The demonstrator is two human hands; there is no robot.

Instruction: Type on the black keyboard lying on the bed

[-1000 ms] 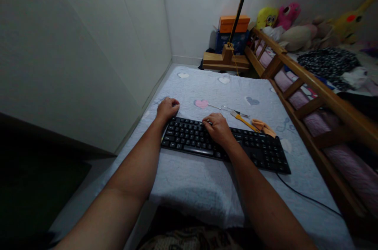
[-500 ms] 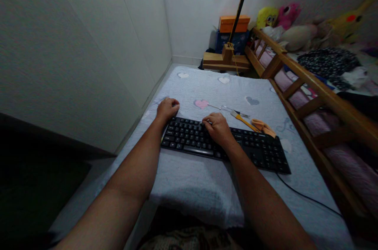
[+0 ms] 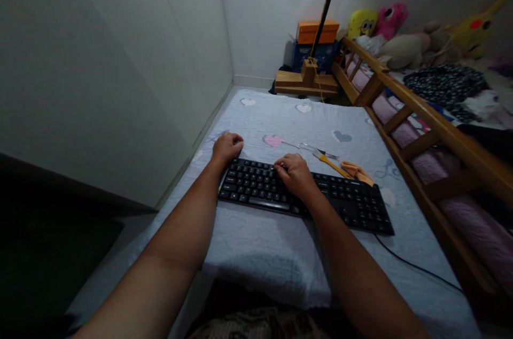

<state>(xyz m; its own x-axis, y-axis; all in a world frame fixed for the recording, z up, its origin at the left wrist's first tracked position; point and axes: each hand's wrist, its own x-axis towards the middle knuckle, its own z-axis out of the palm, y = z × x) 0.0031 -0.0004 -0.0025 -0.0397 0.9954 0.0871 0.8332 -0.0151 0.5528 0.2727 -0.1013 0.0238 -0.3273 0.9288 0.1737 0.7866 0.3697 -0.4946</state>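
A black keyboard lies at a slant on the cloth-covered surface. My left hand rests by its far left corner, fingers curled loosely in, with no object showing in them. Over the upper middle keys, my right hand is closed, thumb and fingertips pinched together; a small pale glint shows at the tips, too small to name. Just beyond the keyboard lie a brush with a yellow handle, thin metal tools and a folded orange-brown cloth.
A pale quilted cover with hearts lies beneath everything. The keyboard's cable runs off right. A wooden bed rail borders the right side, a white panel the left. Beyond the far edge are a wooden stand and an orange box.
My right hand's fingertips have shifted very slightly to the left over the keys. My left hand and the keyboard stay in place.
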